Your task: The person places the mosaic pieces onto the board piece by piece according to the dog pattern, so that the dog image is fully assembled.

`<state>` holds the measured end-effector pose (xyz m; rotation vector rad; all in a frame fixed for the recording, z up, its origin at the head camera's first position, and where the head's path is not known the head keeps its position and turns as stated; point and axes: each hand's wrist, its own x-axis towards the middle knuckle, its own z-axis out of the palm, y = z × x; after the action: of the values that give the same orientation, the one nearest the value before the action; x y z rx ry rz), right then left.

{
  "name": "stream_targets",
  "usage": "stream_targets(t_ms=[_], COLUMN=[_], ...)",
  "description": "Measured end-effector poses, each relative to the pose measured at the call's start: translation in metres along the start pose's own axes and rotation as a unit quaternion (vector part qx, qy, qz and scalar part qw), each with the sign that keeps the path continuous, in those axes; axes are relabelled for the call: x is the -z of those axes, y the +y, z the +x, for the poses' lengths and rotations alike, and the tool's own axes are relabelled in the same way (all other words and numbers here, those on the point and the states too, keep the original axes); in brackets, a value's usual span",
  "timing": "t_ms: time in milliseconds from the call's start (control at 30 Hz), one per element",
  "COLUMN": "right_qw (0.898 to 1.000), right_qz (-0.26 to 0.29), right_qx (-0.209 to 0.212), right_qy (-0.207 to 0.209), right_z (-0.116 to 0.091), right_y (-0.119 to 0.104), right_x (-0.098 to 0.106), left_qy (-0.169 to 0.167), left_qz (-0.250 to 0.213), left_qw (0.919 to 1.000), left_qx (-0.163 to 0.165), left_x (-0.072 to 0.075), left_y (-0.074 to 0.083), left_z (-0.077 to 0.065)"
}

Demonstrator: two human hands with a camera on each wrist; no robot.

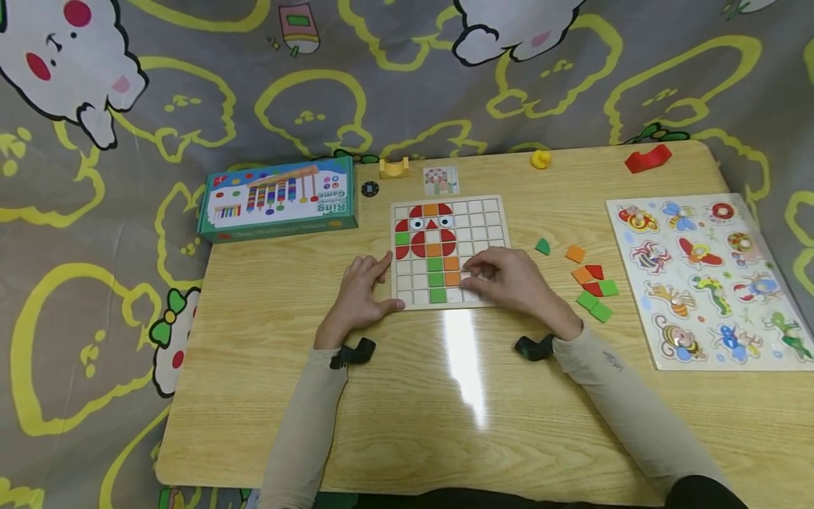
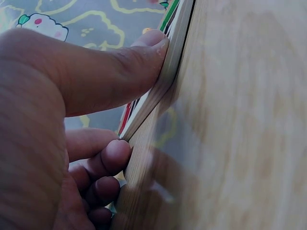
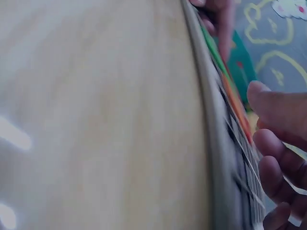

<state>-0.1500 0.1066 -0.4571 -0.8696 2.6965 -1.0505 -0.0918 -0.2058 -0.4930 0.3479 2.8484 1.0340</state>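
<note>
A square grid board lies on the table between the hands. Red, green, orange and eye-marked tiles fill part of its left and middle cells. My left hand rests at the board's left edge, its thumb pressing near the front corner and its index finger extended along the side. Over the board's right part is my right hand, its thumb and bent fingers apart, with nothing visible between them. Right beside those fingertips sit orange tiles in the grid.
Loose tiles in green, orange and red lie right of the board. Farther right is an insect puzzle board. Along the back stand a game box, a yellow block, a picture card, a yellow duck and a red block.
</note>
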Motion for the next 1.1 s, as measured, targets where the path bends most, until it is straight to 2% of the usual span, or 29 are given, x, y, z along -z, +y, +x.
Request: stream_targets(t_ms=[133,300,467,600,700,933,1100], right_qw=[0.998,0.989,0.979,0.971,0.970,0.976,0.986], right_qz=[-0.023,-0.054,-0.078,-0.094,-0.104,-0.102,-0.074], right_qx=[-0.045,-0.119,-0.180,-0.216,-0.219,-0.193,-0.142], right_qy=[0.036,0.069,0.051,0.027,0.022,0.016,0.053], right_z=[-0.016,-0.039,-0.055,-0.061,-0.060,-0.052,-0.039], right_y=[0.022,0.055,0.074,0.081,0.084,0.082,0.067], right_x=[0.033,0.078,0.106,0.111,0.108,0.102,0.091], left_qy=[-0.002,-0.007,-0.003,0.001,0.002,0.004,0.004], left_qz=[-0.003,0.001,0.000,-0.004,-0.002,-0.005,-0.010], left_qw=[1.0000,0.9999,0.9999,1.0000,1.0000,1.0000,0.9999], left_qx=[0.002,0.012,0.012,0.004,0.002,-0.007,-0.007], left_x=[0.000,0.000,-0.001,-0.001,-0.001,-0.001,0.000], left_y=[0.000,-0.001,-0.001,0.001,0.001,0.001,0.000], left_z=[-0.001,-0.001,-0.002,-0.001,-0.002,-0.001,-0.001])
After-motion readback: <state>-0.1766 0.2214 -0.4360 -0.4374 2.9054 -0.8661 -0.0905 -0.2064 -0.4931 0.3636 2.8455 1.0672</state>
